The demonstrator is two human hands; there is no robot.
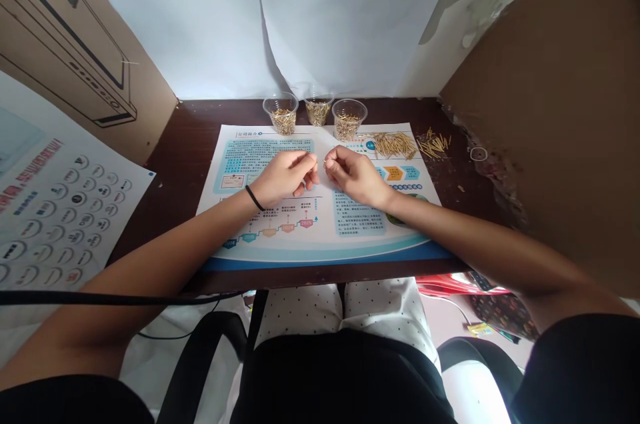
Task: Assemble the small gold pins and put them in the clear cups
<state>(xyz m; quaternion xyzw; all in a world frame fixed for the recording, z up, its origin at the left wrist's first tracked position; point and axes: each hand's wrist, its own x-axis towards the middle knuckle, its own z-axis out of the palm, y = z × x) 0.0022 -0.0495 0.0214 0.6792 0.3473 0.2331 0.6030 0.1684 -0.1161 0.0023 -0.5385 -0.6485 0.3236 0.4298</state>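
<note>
My left hand rests on the printed sheet with its fingers curled in a pinch; a black band sits on its wrist. My right hand lies just to the right, fingers also pinched. The fingertips of both hands nearly meet over the sheet's middle. Something tiny shows at my right fingertips, too small to name. Three clear plastic cups holding small brass pins stand at the sheet's far edge. A heap of loose brass pins lies right of my right hand.
More brass pins are scattered on the dark table, with a small ring further right. Cardboard walls stand at left and right. A black cable crosses my left arm.
</note>
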